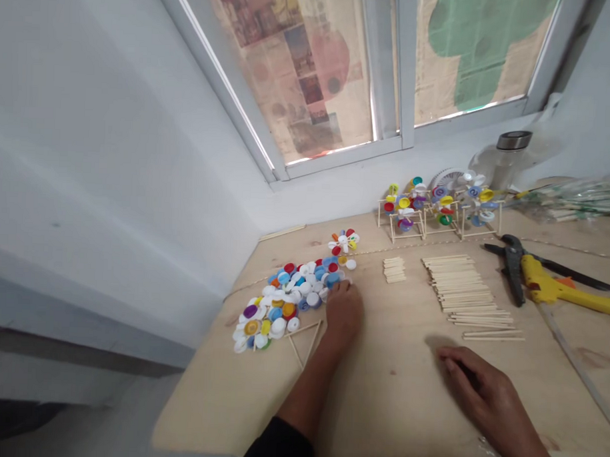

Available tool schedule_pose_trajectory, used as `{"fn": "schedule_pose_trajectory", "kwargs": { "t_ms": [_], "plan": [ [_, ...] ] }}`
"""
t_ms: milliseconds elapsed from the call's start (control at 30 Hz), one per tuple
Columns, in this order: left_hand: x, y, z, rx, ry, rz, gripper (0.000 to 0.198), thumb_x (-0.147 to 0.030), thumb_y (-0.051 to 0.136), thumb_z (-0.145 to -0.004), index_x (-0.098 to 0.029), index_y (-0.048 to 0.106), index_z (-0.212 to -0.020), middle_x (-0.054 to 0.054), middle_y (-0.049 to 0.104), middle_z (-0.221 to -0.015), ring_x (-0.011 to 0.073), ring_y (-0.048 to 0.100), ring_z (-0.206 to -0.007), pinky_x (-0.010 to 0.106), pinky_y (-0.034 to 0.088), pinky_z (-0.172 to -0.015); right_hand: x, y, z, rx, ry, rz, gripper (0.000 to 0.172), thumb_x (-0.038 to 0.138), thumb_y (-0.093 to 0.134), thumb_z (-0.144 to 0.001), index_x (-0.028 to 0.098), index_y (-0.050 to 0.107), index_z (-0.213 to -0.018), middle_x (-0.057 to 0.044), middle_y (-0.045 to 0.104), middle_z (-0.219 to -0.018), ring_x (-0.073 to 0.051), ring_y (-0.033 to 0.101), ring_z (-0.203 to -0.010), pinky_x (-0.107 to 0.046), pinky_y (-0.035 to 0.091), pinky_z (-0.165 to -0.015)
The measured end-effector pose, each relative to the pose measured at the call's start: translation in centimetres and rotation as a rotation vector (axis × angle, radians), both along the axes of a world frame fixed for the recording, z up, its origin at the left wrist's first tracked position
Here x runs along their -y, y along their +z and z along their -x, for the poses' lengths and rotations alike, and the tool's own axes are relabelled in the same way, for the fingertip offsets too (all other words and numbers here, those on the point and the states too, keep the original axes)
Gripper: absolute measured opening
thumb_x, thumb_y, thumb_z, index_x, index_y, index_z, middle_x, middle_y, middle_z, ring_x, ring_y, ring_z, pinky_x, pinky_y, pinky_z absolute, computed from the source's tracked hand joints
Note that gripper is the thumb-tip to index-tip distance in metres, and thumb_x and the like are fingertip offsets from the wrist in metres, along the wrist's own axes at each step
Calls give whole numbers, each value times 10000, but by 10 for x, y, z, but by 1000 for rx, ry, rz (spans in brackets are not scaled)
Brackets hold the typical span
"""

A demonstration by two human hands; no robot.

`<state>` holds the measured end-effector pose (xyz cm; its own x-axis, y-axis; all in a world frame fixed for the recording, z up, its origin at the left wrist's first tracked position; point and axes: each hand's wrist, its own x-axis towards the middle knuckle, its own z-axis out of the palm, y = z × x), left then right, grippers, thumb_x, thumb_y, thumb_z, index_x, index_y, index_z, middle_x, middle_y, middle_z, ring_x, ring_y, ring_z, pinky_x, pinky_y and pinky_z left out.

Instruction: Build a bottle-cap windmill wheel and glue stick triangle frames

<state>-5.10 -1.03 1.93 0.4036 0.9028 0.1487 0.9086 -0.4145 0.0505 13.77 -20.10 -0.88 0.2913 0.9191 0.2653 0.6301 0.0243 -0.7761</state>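
My left hand (344, 312) reaches to the right edge of a pile of bottle caps (303, 285) in white, blue, red and yellow. Its fingertips touch the caps there, and what they grip, if anything, is hidden. Beside my left forearm lies a triangle of thin sticks (308, 345). My right hand (480, 381) rests low over the wooden table (389, 405), thumb and fingers pressed together, with nothing visible between them. Beyond it lie a row of longer sticks (466, 287) and a small stack of short sticks (394, 269).
Cap wheels on stick frames (443, 210) stand near the window. A loose cap wheel (344, 241) lies behind the pile. On the right are black-handled cutters (514, 269), a yellow glue gun (548, 280), a bottle (507, 162) and a plastic bag of sticks (581, 198).
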Motion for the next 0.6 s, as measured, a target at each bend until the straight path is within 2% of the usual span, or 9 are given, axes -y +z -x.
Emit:
{"fn": "schedule_pose_trajectory", "kwargs": {
  "t_ms": [200, 367, 600],
  "plan": [
    [4, 1, 9, -42, 54, -13, 237, -151, 433, -847, -147, 666, -889, 109, 613, -1026, 238, 529, -968, 367, 391, -826, -2, -5, -5, 25, 20, 6, 266, 403, 508, -831, 235, 695, -918, -33, 715, -957, -193, 676, -871, -264, 554, -759],
    [3, 2, 12, -37, 89, -23, 243, -174, 429, -851, -147, 663, -911, 114, 617, -1042, 256, 519, -979, 391, 385, -830, -3, -2, -5, 21, 19, -5, 268, 416, 509, -824, 240, 700, -891, -27, 718, -919, -186, 681, -835, -249, 556, -728],
    [17, 11, 3, 55, 32, -45, 235, -195, 441, -852, -181, 675, -869, 77, 627, -1092, 242, 518, -1006, 372, 384, -833, -1, 7, 2, 9, 13, 19, 283, 417, 474, -852, 233, 684, -899, -37, 710, -930, -181, 669, -842, -263, 546, -742]
  ]
}}
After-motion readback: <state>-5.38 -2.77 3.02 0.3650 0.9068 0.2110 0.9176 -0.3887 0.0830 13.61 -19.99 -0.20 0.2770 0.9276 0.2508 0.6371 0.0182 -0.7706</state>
